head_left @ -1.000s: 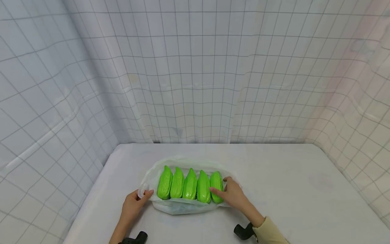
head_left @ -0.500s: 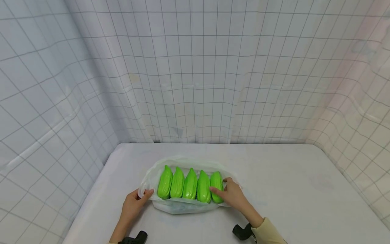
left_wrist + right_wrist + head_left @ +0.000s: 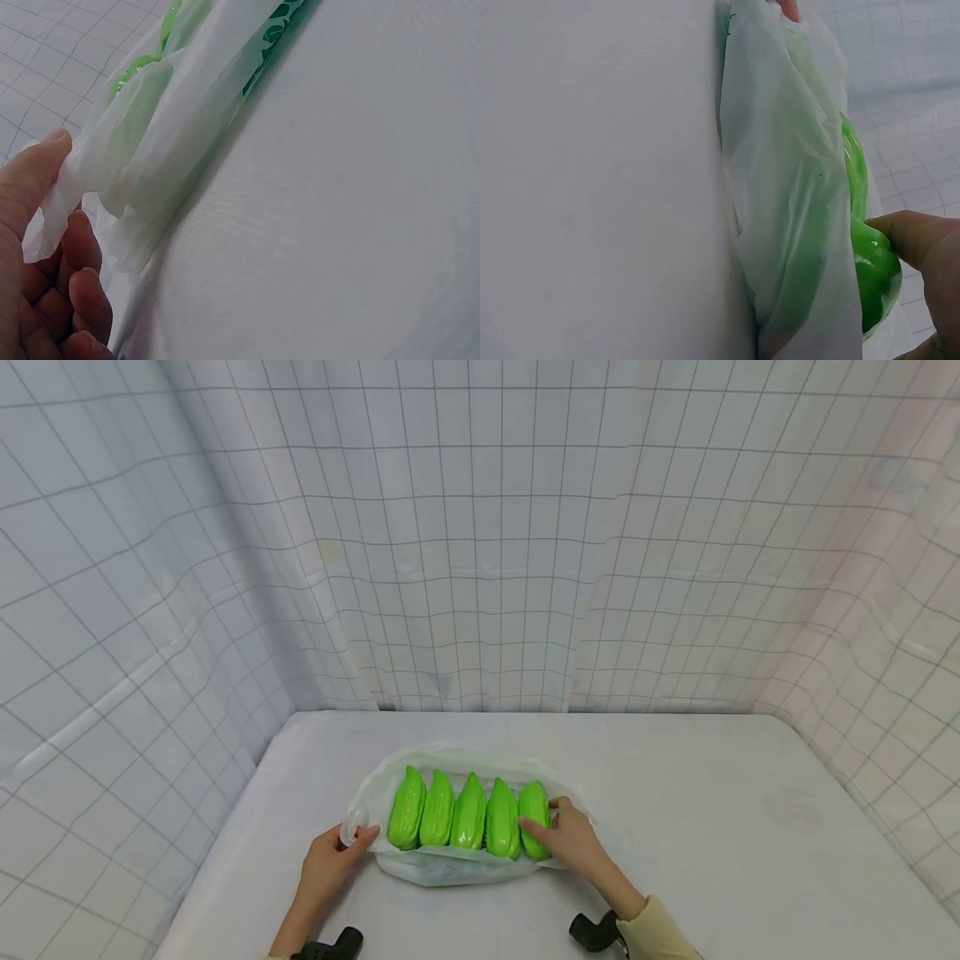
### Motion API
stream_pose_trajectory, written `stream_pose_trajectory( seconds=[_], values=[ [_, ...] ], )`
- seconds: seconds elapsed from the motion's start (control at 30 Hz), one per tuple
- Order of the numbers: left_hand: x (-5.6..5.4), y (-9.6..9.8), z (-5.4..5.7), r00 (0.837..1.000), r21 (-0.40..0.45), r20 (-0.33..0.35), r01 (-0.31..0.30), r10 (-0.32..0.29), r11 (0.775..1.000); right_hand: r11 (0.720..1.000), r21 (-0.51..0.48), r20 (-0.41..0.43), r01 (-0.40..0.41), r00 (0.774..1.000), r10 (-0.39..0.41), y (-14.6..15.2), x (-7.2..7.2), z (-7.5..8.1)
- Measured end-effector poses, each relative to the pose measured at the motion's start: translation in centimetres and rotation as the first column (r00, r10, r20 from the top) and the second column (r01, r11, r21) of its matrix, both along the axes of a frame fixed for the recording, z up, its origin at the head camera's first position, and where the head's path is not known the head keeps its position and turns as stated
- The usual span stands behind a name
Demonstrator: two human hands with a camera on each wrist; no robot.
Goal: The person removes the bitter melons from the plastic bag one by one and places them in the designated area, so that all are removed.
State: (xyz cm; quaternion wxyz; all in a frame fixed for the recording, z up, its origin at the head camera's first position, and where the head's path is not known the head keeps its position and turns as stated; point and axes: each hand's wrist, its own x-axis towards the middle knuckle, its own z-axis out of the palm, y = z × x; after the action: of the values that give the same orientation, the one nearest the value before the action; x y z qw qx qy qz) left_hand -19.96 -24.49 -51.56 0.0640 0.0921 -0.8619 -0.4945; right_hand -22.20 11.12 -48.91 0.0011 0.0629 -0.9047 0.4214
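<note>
A translucent white plastic bag [image 3: 467, 870] lies on the table with its mouth spread open. Several shiny green gourd-like vegetables lie side by side in it. My left hand [image 3: 326, 864] pinches the bag's left edge; in the left wrist view the thumb of that hand [image 3: 34, 180] presses the thin film [image 3: 176, 112]. At the other end, my right hand [image 3: 579, 842] grips the rightmost green gourd [image 3: 534, 800], thumb on one side and fingers on the other. In the right wrist view the thumb touches this gourd [image 3: 874, 277], and the bag wall [image 3: 780, 172] covers its lower part.
A white-covered table [image 3: 697, 827] spreads around the bag. Grid-patterned white curtains [image 3: 480, 543] hang behind it and at both sides. Black wrist devices [image 3: 596, 932] sit on both forearms. Green print shows on the bag's underside in the left wrist view.
Both hands keep their holds on the bag and the gourd. The right wrist has shifted very slightly to the left; otherwise hardly anything has moved.
</note>
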Motion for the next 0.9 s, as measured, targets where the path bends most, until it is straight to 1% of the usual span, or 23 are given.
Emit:
stream_pose_trajectory(
  seconds=[0.5,0.9],
  values=[
    [0.18,-0.12,0.03,1.000,-0.005,-0.003,-0.004,0.004,1.000,1.000,-0.027,0.004,-0.002,1.000,0.002,-0.26,-0.16,-0.26],
    [0.05,-0.01,0.06,1.000,0.012,0.000,-0.004,0.004,1.000,0.999,-0.044,-0.019,-0.019,1.000,0.018,-0.33,-0.26,-0.44]
  ],
)
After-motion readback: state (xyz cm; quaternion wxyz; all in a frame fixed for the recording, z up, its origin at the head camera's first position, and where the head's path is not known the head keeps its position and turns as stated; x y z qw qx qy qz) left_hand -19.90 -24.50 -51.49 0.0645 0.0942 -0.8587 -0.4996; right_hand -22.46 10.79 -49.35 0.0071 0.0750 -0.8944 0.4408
